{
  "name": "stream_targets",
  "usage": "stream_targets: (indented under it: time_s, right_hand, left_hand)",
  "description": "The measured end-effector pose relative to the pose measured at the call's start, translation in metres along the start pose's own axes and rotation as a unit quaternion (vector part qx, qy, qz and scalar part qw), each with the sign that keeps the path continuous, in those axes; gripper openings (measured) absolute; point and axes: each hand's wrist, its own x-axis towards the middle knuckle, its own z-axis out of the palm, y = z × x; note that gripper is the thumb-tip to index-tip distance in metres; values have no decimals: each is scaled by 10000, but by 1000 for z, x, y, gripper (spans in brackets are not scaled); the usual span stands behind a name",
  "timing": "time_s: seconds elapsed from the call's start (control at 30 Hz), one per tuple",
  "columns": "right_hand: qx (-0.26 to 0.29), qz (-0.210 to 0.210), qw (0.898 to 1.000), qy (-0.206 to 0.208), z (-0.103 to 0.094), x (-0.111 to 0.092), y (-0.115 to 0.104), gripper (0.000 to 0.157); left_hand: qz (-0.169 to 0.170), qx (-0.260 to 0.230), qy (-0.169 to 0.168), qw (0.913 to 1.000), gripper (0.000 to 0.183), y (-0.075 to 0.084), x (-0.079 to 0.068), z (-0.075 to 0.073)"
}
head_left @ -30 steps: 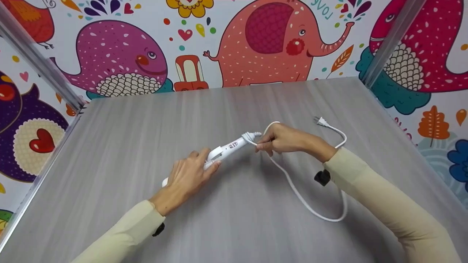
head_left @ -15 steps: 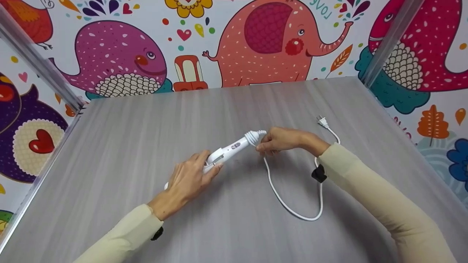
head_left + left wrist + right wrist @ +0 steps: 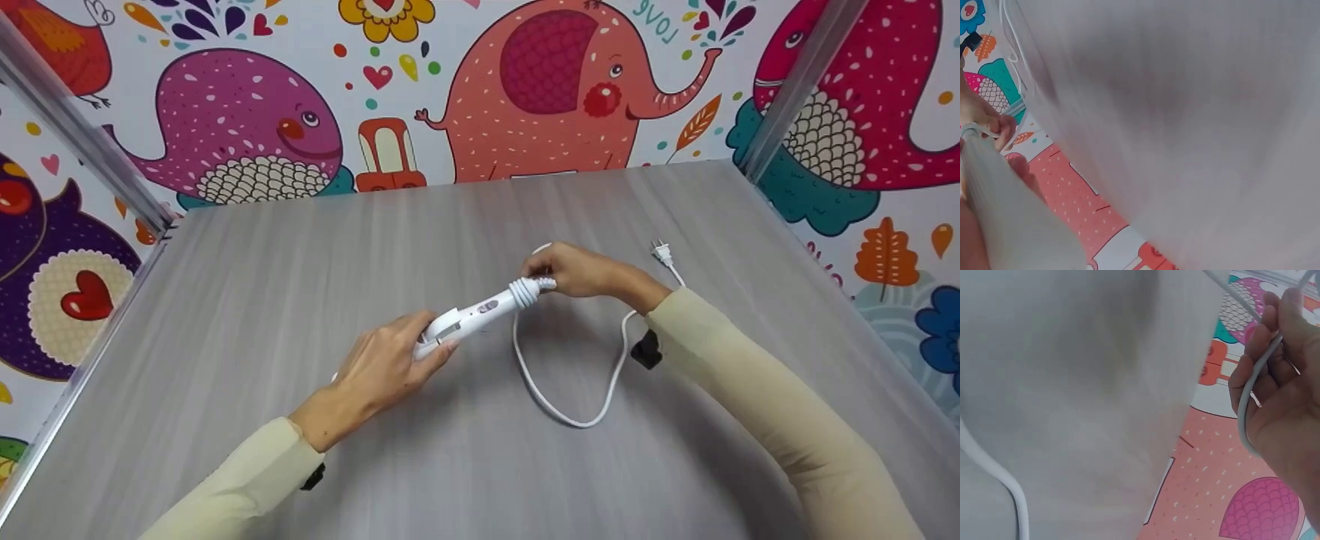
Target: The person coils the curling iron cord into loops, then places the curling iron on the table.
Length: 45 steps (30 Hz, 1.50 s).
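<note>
Wall behind right palm, right-wrist only

Booth-like setting, cartoon-print walls

The hair iron, its cord and its plug were white. The table was grey with fine streaks, the sleeves plain cream. The printed elephant was coral with pale specks.
</note>
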Motion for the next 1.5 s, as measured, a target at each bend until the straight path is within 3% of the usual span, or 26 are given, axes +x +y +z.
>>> stream_targets:
  time_s: [0.1,0.2,0.33,0.43,0.67,0.9,1.17,1.33,1.5]
  right_hand:
    - [400,135,9989,222,-2,2,-4,17]
    - [777,573,9940,518,-3,4,-7,19]
    - [1414,1312,9776,845,0,6,-10,20]
    - [1618,1585,9697,912,1,6,-11,19]
    - [942,1339,9839,721,4,5,-14,12]
    - [1115,1280,9840,533,7,9,-21,16]
    - [1514,1484,9760,503,4,8,-28,20]
    - [1320,1549,9781,427,6,7,-34,21]
    - [1023,1440,9835,399,11,6,-40,21]
  left_hand:
    - [39,42,-18,10000,31,-1,3,-5]
    - [-16,56,-115,9999,33,-2,7,-11]
    - [-137,28,-261,9996,34,-6,11,-17]
    - [-93,18,-427,9990,33,-7,10,-20]
    - [333,230,-979,9944,33,-8,11,-17]
    - [164,168,-1406,9898,32,-9,14,-19]
    - [22,29,-1557,9878,32,-8,17,-20]
    - [-140,138,-1844,9826,35,-6,18,-19]
    - [-108,546,-1784,9824,37,-5,19,-13]
